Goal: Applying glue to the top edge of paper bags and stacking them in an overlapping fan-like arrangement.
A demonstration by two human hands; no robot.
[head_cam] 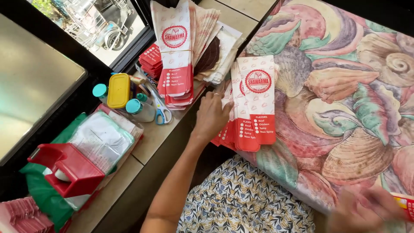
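Observation:
My left hand [212, 113] rests on the left edge of a fanned stack of white and red paper sleeves [254, 103] lying on a shell-patterned tablecloth [345, 86]. Its fingers press on the sleeves; a ring shows on one finger. My right hand [366, 209] is blurred at the bottom right, closed on a red and yellow paper item [404, 203] at the frame edge. A bigger pile of the same sleeves [179, 51] lies on the counter to the left.
On the tiled counter [151, 138] are scissors with blue handles [161, 113], a yellow lidded box [119, 90], teal-capped bottles [137, 108], a red tape dispenser [64, 168] on plastic bags, and red packets [151, 58]. A window is at top left.

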